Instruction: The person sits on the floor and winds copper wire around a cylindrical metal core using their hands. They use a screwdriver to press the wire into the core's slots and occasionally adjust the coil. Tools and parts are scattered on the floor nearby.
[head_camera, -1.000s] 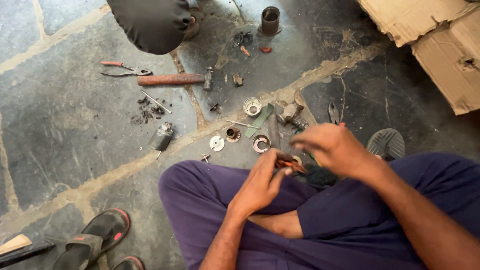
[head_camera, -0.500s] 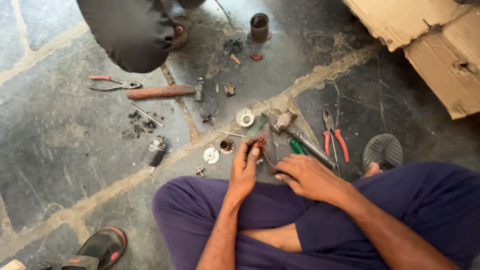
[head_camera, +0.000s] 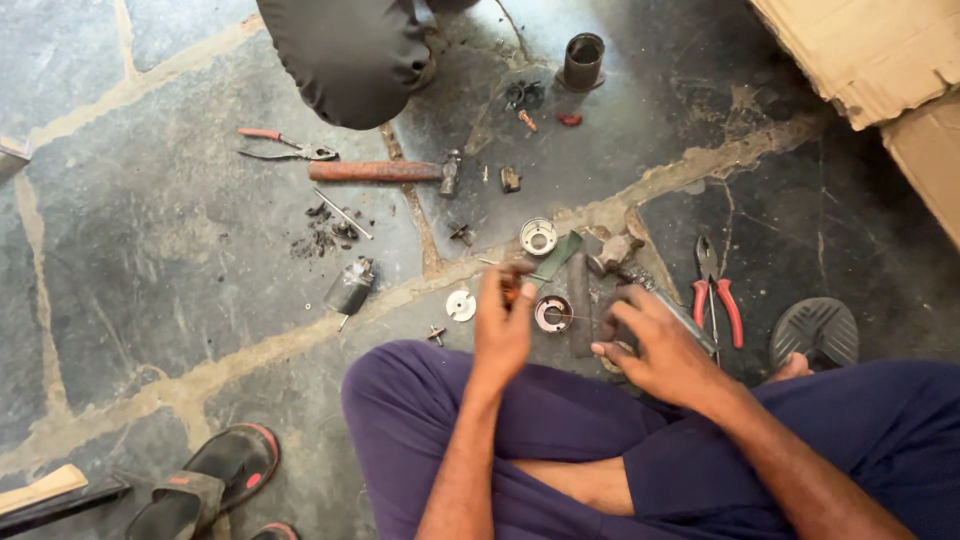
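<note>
I sit cross-legged in purple trousers over small metal parts on a stone floor. My left hand (head_camera: 503, 325) pinches a small reddish-brown part (head_camera: 511, 291) just above the floor. Beside it lie a round metal ring with a red inner rim (head_camera: 553, 313) and a white disc (head_camera: 460, 305). My right hand (head_camera: 652, 345) hovers with fingers spread over a dark flat bar (head_camera: 580, 318) and a grey metal tool (head_camera: 690, 322), holding nothing.
Red-handled pliers (head_camera: 716, 296), a metal cup (head_camera: 538, 236), a green strip (head_camera: 558, 255), a hammer (head_camera: 385, 171), long-nose pliers (head_camera: 285, 146), a small cylinder (head_camera: 350, 287) and a dark tube (head_camera: 583, 60) lie around. Another person's knee (head_camera: 350, 55) is at the top. Cardboard (head_camera: 870, 50) is top right, sandals (head_camera: 215, 478) bottom left.
My hands, joined over my lap a second ago, have parted. The left reached forward to the ring and lifted a small part; the right moved out over the bar.
</note>
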